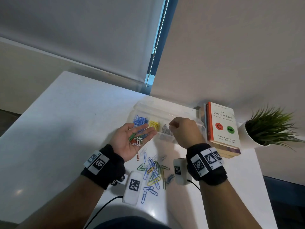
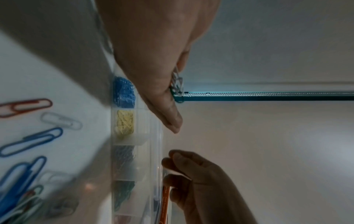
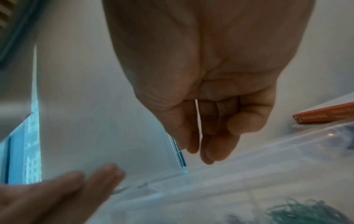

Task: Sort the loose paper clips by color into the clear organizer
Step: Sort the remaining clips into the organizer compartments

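Sorting coloured wire paper clips, one palmful at a time

Nearest, the loose pile of mixed clips [image 1: 152, 174] lies on the white table [image 1: 66, 129]. Above it the left hand [image 1: 130, 139] lies flat, palm up, cradling green, white, red and blue clips [image 1: 137, 139]; a tilt could spill them. Beyond, the right hand [image 1: 184, 131] hovers curled over the clear plastic compartment organizer [image 1: 166, 111]; whether it pinches anything is unclear, and a drop here could land in the wrong colour.

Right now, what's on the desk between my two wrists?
In the head view, a pile of loose paper clips, mostly blue with green, yellow and red, lies on the white desk between the wrists.
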Tool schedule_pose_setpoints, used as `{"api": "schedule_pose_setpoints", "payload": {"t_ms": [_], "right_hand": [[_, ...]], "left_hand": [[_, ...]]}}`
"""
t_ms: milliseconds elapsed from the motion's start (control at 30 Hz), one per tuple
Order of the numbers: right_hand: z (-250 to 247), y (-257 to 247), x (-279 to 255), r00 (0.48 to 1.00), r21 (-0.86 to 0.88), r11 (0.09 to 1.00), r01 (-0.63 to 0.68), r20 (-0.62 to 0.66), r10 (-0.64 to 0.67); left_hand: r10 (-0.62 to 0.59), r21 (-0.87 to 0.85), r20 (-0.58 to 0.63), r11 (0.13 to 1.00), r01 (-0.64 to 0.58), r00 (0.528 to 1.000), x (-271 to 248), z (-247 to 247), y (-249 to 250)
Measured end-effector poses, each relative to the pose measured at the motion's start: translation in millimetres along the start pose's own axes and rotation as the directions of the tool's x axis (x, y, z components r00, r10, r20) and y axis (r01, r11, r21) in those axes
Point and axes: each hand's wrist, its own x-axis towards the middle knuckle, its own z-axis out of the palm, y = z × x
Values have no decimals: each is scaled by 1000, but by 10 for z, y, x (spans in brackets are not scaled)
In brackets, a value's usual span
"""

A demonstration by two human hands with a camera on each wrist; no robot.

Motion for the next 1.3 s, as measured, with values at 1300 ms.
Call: {"api": "schedule_pose_setpoints", "payload": {"t_ms": [1300], "right_hand": [[232,-406,-568,950,256,915,312,-78,-302]], "left_hand": [[70,100,-101,993,-59,992,-46,190,-128]]}}
